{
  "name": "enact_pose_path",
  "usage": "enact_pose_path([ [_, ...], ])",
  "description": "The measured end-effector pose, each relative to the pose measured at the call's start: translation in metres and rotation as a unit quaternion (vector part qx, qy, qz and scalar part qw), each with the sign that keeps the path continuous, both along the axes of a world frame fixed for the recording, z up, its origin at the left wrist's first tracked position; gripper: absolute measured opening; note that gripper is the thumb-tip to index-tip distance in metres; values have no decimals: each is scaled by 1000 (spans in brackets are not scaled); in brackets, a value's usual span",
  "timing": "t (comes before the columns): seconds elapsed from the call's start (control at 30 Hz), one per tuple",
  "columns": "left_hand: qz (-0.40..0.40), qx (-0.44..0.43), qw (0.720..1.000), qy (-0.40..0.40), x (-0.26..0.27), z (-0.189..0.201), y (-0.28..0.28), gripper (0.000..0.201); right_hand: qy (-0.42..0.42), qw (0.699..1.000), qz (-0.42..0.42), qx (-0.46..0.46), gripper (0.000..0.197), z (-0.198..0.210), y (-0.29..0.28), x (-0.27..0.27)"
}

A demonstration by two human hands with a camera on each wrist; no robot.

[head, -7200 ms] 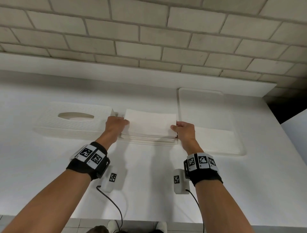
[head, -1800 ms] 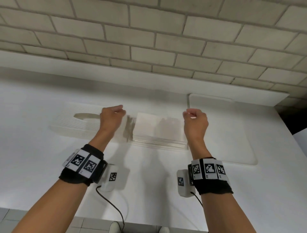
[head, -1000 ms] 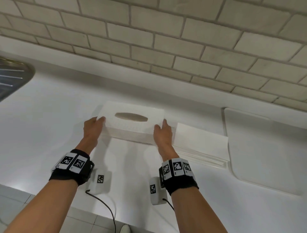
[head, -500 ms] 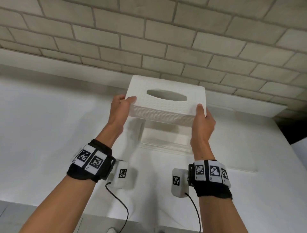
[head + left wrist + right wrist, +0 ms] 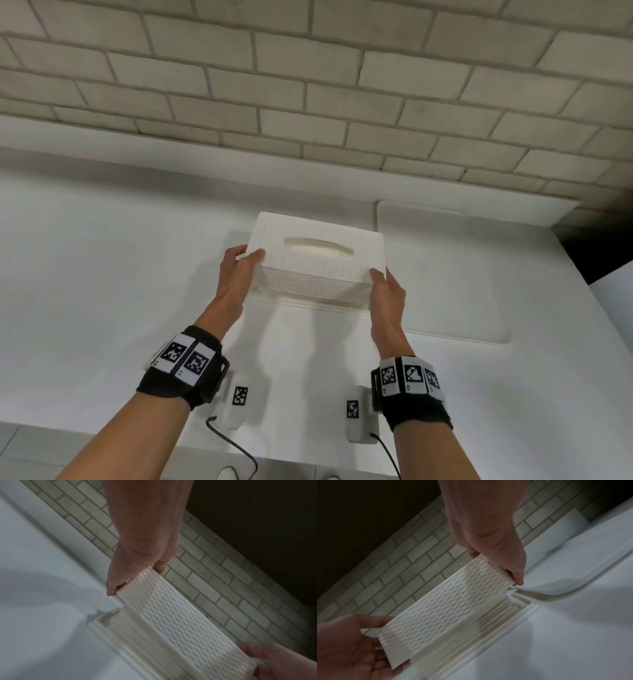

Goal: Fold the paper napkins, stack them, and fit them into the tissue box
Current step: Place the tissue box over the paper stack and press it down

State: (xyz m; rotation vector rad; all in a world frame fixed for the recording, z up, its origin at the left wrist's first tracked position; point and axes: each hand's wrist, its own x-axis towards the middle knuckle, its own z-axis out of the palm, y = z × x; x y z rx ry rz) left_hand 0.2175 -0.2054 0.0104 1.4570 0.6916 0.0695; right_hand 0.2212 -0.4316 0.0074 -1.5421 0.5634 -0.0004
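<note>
**Box cover over the stack**

A white counter fills the lower half of the head view, brick wall across the top, and a white tray sits right of centre, against the wall. Centre frame: the box, white, woven-textured, oval slot on top. Both hands are on it! The left hand grips the left end, thumb over the near top corner, fingers curled round the end wall. The right hand grips the right end the same way, thumb on the near corner.

Just under the box's near edge, a thin band of the napkins shows, lying on the counter. From the left wrist view, the box's lower rim hangs just above the stack, layered edges visible beneath it, and the left-hand fingers pinch the end wall. The right wrist view says the same: napkin edges exposed below the textured side, thumb clamped at the corner. Whether the rim touches the stack is hard to tell; both wrist views are blurred.
</note>
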Motion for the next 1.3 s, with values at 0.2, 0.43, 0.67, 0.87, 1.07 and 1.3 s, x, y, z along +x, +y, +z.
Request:
enact_pose_path([
  [0.2,-19,19,999,37,5,-22,-3,48,36,999,14,-30,38,-17,-6,3],
  [0.43,-19,34,998,40,3,-37,-4,46,14,996,39,-84,37,-29,-5,3],
  [0.67,-36,50,998,22,-2,-40,-5,51,-4,994,44,-99,38,-33,-3,-4],
  [0.87,-37,47,998,28,-26,-36,5,48,-23,995,33,-94,34,-34,5,-31],
  [1.07,-24,51,998,14,-57,-47,15,38,-20,996,16,-89,42,-45,12,-49],
  [1.3,-56,63,996,4,-60,-48,21,35,-35,991,5,-126,42,-46,18,-51],
])
